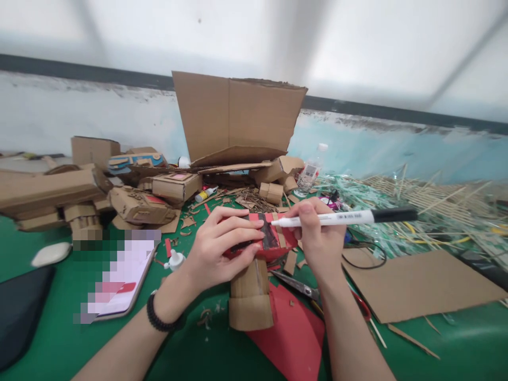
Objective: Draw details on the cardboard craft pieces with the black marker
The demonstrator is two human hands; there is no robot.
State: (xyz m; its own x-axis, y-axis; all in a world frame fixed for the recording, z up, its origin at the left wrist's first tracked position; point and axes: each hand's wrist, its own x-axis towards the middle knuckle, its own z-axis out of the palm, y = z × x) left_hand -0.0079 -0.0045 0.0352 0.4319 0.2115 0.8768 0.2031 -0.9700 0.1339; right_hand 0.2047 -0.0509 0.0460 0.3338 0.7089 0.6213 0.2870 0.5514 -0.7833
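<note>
In the head view a cardboard model, red and black on top, stands near the middle, with its plain brown handle [251,296] pointing toward me. My left hand [222,243] lies over the left side of the red and black part [273,246], fingers across it and thumb in front, gripping it. A white marker [329,218] with a black end sits pinched in my right hand [319,243]. Its tip points left and meets or nearly meets a black patch on the model. Red paper [297,333] lies flat under the handle.
Scissors [297,284] lie partly behind my right forearm. A phone [127,280], a white earbud case [51,254] and a small white nozzle [174,259] lie left. Cardboard models [177,188], a plastic bottle [310,172], thin sticks [420,193] and a cardboard sheet [428,286] surround the work.
</note>
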